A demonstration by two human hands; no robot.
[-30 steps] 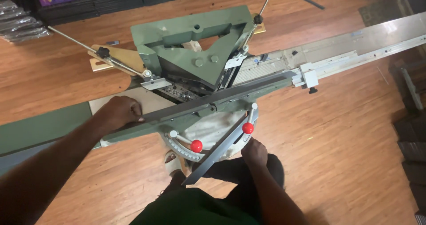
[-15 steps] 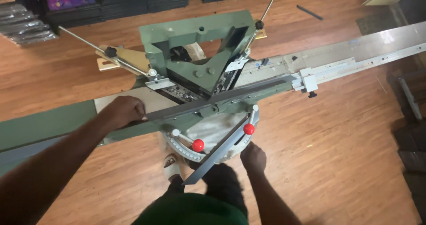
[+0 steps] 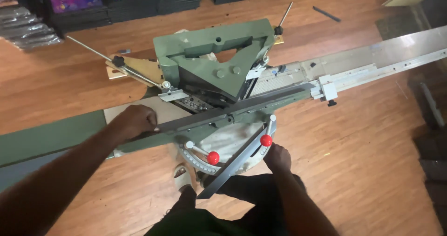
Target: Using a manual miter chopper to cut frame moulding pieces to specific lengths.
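- At the green cutter, on a wood floor: left hand, at nine o'clock, closed on a dark moulding strip lying across the bed
- Right hand, at five o'clock, rests just below a red-knobbed lever; grip hidden, cannot tell
- Second red knob at six o'clock

Head camera looks steeply down, close over the green cutting machine.

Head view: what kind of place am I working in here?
Most likely a picture-framing workshop. A green mitre-cutting machine with a long metal measuring rail stands on a wooden floor, a dark moulding strip lies across it, and stacked framed pictures sit behind.
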